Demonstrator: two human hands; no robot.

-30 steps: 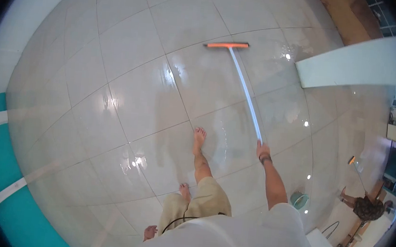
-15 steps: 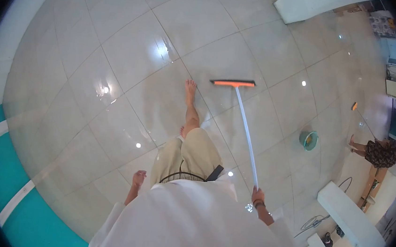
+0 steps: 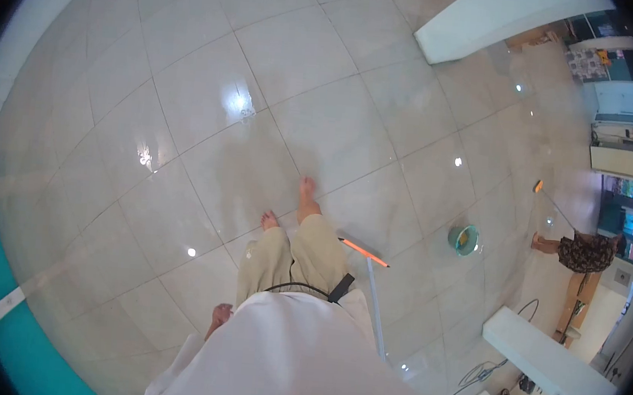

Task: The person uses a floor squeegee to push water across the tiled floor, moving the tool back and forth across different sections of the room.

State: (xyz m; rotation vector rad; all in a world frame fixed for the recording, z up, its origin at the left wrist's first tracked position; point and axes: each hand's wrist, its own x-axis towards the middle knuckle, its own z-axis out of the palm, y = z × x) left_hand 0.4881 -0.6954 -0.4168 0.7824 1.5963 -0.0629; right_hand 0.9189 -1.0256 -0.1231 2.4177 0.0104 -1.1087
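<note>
A floor squeegee with an orange head [image 3: 364,252] and black ends rests on the wet tiles, just right of my bare feet. Its pale blue pole [image 3: 375,300] runs back toward my right side and disappears by my white shirt. My right hand is out of sight at that end, so its grip on the pole is hidden. Beside my left hip hangs my left hand [image 3: 222,314], its fingers loosely bent and slightly apart, holding nothing.
A green bucket [image 3: 463,240] with something yellowish inside stands to the right. Beyond it, another person [image 3: 586,253] in dark patterned clothes holds a long-handled tool [image 3: 538,186]. White pillars [image 3: 543,356] and a loose cable [image 3: 476,373] lie right; a teal-and-white wall [image 3: 2,305] is left.
The squeegee head has been drawn back from ahead of my feet to beside my right leg. My right hand has left the view. My feet now stand nearly side by side.
</note>
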